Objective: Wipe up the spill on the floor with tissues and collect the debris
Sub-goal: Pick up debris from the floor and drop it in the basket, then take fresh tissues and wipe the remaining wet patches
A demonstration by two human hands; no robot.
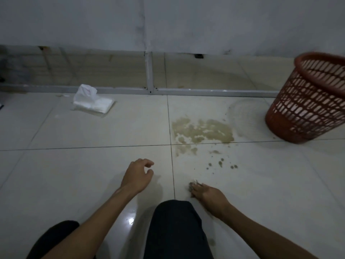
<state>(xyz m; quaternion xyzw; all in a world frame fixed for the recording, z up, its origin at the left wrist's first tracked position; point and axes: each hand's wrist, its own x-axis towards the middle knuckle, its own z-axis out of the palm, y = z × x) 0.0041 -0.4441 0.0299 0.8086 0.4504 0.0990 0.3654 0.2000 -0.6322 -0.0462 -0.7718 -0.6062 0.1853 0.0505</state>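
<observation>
A brownish spill [202,132] spreads over the white floor tiles ahead of me, with small crumbs of debris [221,163] scattered just below it. My right hand [210,196] rests low on the floor, fingers pinched on a dirty, crumpled tissue wad [193,185]. My left hand [139,176] hovers above the tile to the left of the grout line, fingers loosely curled and holding nothing. A white tissue pack [93,100] lies at the far left near the wall rail.
A red slatted waste basket [309,101] stands tilted at the right, beside the spill. A metal floor rail [205,91] runs along the wall base. My dark-trousered knees [175,230] fill the bottom centre.
</observation>
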